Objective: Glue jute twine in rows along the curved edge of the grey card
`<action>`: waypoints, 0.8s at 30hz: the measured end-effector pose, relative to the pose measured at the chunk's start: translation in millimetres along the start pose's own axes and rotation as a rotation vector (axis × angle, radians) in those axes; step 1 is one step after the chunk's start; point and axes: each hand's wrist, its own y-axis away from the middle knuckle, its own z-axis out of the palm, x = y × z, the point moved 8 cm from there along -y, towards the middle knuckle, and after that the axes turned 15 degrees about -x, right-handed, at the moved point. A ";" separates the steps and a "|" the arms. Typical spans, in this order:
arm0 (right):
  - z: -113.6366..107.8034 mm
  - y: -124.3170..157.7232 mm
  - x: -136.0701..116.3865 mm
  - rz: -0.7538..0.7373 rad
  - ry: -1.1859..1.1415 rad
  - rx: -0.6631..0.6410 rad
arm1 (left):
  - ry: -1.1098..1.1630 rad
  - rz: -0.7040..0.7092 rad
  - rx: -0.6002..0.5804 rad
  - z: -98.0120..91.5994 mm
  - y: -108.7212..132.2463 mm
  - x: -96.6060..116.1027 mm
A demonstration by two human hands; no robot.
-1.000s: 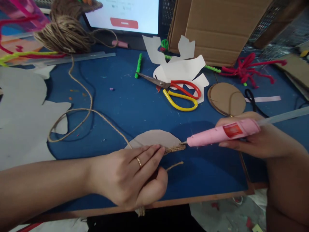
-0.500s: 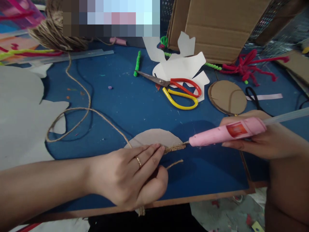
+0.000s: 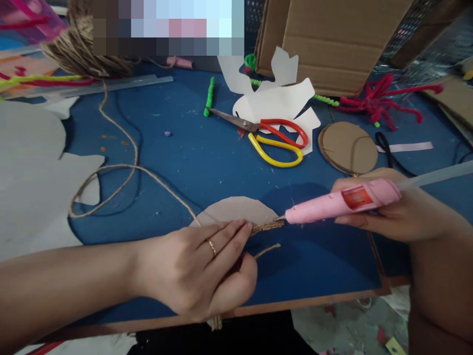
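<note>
My right hand [image 3: 391, 217] grips a pink glue gun [image 3: 318, 207] with a clear glue stick [image 3: 439, 172] coming out of its back. The gun's metal nozzle touches or nearly touches the right edge of a pale round disc [image 3: 236, 207], just above rows of brown twine [image 3: 268, 226] on it. My left hand [image 3: 210, 271], with a ring on one finger, lies across the disc, fingers together, and holds it with the twine down. The hand hides most of the disc. Twine ends show right of its thumb and below the hand.
Loose twine [image 3: 166, 185] loops leftward from the disc to a large twine ball [image 3: 81, 52]. Scissors [image 3: 273, 138] with red and yellow handles rest partly on white paper cut-outs [image 3: 273, 101]. Cardboard circles [image 3: 349, 148], red pipe cleaners [image 3: 384, 101] and a cardboard box [image 3: 328, 44] stand farther right.
My right hand has moved the glue gun slightly left, so its nozzle now reaches a little farther over the disc's edge. My left hand has kept its place.
</note>
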 end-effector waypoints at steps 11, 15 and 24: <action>-1.8 2.5 -0.4 -0.017 -0.021 -0.046 | 0.026 0.011 0.009 -1.7 -0.7 -0.8; -1.4 1.1 -1.2 -0.021 -0.039 -0.035 | 0.021 0.009 0.025 -1.3 0.9 -0.1; -0.8 4.0 -0.1 -0.016 -0.025 -0.022 | 0.029 0.004 0.017 -2.9 -3.4 -2.2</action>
